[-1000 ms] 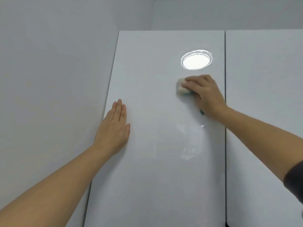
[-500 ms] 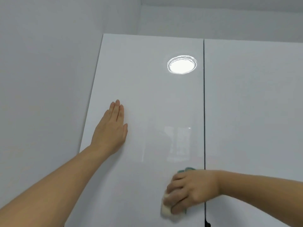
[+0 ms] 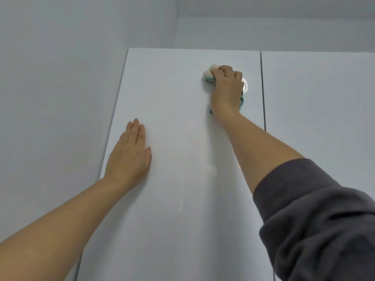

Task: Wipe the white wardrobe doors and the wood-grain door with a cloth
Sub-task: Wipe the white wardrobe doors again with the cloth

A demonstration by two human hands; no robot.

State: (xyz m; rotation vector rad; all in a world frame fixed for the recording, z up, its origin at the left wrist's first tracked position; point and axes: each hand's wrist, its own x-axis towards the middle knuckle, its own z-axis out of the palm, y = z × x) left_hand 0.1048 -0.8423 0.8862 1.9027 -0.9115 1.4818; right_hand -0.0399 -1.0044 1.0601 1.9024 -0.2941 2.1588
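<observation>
Cloth (image 3: 208, 73), cream with a teal edge, sits high on the left wardrobe door (image 3: 182, 199), at about 1 o'clock from the middle of the view. It is bunched under the right hand (image 3: 227, 92). That hand's fingers (image 3: 224, 70) are curled over the cloth and clutch it against the white panel. The cream wad sticks out at the hand's 10 o'clock. Thin teal strips of the cloth show at the hand's 5 o'clock and at 7 o'clock beside the wrist. A small bright glint (image 3: 246, 86) lies on the door just at the hand's 3 o'clock.

The left hand (image 3: 129, 157) lies at about 8 o'clock from the middle, palm flat on the same door near its left edge. Its fingers (image 3: 135, 131) are straight and pressed together, pointing to 12 o'clock, with the thumb set a little apart at the hand's 3 o'clock. It holds nothing.

A narrow dark gap (image 3: 263, 88) runs from 12 to 6 o'clock just right of the right hand. It parts this door from the right wardrobe door (image 3: 316, 118), which no hand touches. The right forearm crosses that gap lower down. A grey sleeve (image 3: 324, 230) is pushed up above the elbow and fills the corner at 4 o'clock. A plain pale wall (image 3: 50, 98) stands at 9 o'clock, beside the left door.
</observation>
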